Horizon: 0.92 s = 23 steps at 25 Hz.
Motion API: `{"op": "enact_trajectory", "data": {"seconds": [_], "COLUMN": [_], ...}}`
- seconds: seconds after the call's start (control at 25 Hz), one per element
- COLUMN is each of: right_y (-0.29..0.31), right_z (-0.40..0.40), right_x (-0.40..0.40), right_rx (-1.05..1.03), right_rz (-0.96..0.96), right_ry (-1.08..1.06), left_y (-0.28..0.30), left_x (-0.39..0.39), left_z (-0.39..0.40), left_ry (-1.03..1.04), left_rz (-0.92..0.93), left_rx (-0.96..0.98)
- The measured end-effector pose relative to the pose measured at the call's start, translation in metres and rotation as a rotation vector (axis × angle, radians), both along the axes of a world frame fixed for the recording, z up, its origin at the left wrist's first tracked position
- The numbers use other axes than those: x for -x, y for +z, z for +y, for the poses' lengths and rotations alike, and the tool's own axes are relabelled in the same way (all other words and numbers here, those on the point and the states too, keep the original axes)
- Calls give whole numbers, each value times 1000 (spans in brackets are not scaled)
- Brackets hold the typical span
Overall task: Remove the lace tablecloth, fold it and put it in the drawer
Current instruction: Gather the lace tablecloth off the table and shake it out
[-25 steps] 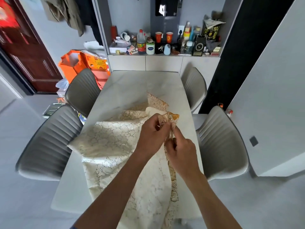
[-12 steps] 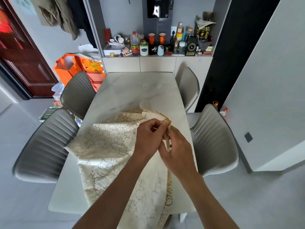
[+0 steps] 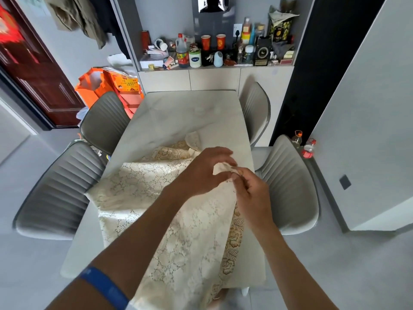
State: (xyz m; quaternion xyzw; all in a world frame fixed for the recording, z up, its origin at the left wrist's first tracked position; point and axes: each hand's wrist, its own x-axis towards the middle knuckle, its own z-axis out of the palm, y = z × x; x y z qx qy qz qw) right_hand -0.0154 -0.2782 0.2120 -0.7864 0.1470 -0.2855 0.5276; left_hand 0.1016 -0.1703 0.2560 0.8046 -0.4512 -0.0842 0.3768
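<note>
Now both hands — left hand (image 3: 204, 170), right hand (image 3: 251, 190) — are pinching tablecloth (image 3: 156, 198) corners near the bench's (image 3: 178, 113) right edge; folding is starting — next, aligning edges.

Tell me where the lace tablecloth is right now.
In the head view the lace tablecloth lies bunched on the near half of the table, between the grey chairs, one corner pinched by left hand and right hand.

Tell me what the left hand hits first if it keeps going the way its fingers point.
The left hand points right and slightly away; the right hand's fingertips meet it at the pinched tablecloth corner. Past them, probably the near right chair; depth is unclear.
</note>
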Motion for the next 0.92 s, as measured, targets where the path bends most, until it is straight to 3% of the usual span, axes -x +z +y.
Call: {"op": "enact_trajectory", "data": {"seconds": [0.12,0.24,0.4,0.56,0.72,0.92], "right_y": [6,2,-27,-41,-22,56], "right_z": [-17,-8,48,97,166,230], "right_x": [3,6,35,60,97,117], "right_rx": [-172,-339,-102,35,96,123], "right_rz": [-63,16,282,387,283,73], "right_ry": [23,50,12,-120,-115,74], "left_y": [8,3,9,24,37,84], "left_x": [-7,-2,21,49,93,133], "left_z": [-10,-8,25,99,220,350], "left_ry": [-59,64,236,362,482,654], "left_rz": [118,34,4,-117,-132,-50], "left_rx": [-71,-1,149,243,402,589]}}
